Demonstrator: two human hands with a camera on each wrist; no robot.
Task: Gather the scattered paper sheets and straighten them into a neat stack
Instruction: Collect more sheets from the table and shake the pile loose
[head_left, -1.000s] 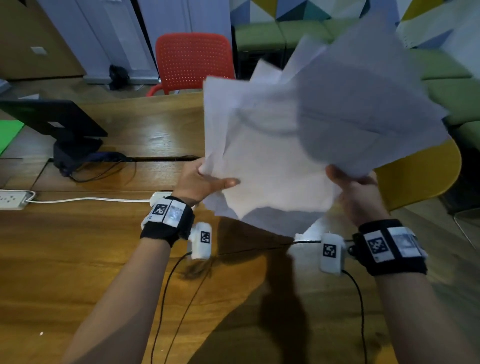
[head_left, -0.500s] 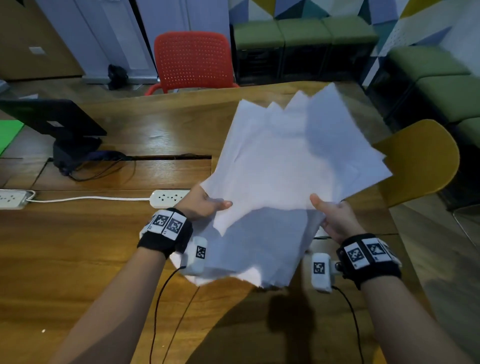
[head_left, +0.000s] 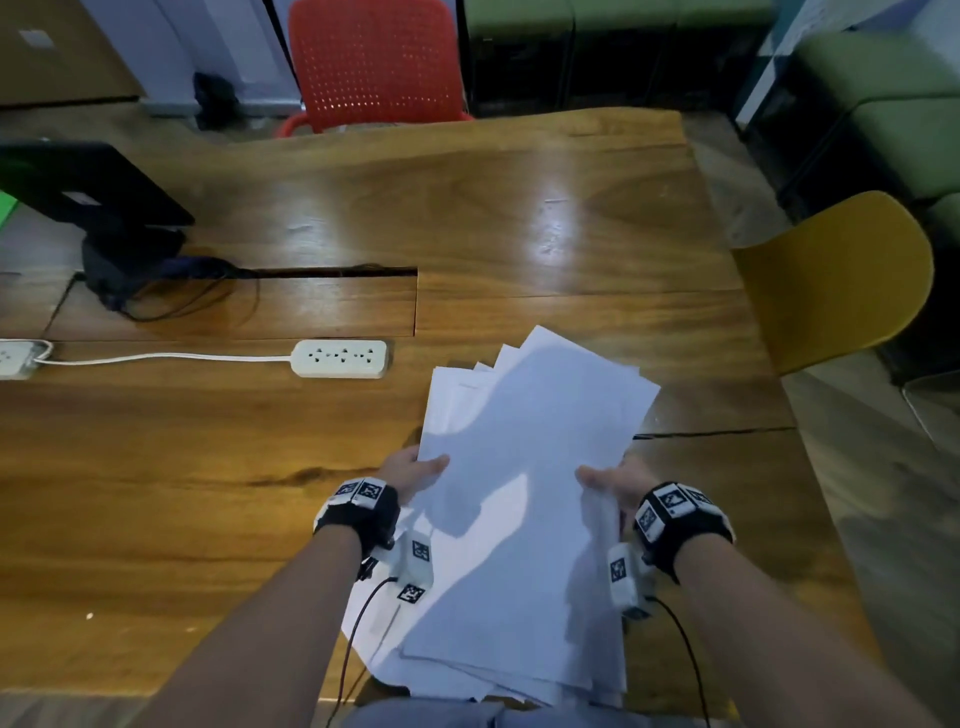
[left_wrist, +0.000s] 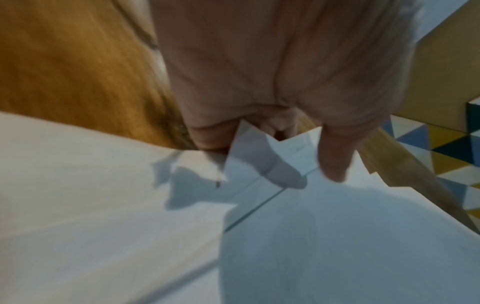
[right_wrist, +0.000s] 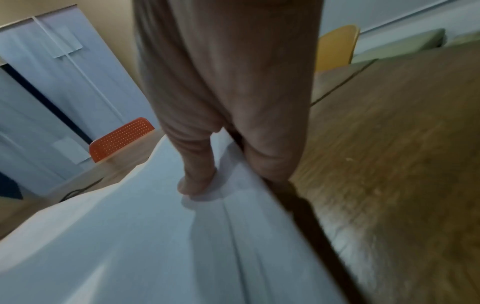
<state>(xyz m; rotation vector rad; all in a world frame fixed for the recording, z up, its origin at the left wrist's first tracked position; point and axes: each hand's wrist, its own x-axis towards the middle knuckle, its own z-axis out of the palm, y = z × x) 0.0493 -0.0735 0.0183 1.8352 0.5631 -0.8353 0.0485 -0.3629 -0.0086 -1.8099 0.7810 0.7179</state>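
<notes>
Over the table (head_left: 519, 208), both hands have lowered the paper sheets (head_left: 519, 493).

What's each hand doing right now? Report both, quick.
Left hand: grips the left edge of the paper sheets, thumb on top.
Right hand: grips the right edge of the same sheets, thumb on top.

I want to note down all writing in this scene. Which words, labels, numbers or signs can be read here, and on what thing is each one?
No readable words or numbers in any view.
Wrist bands: square black-and-white marker patterns only, no letters.
Wrist cameras: the same kind of markers.
Paper sheets: the faces in view look blank.
Monitor: a small pale label, too blurred to read.
Power strip: no legible print.
</notes>
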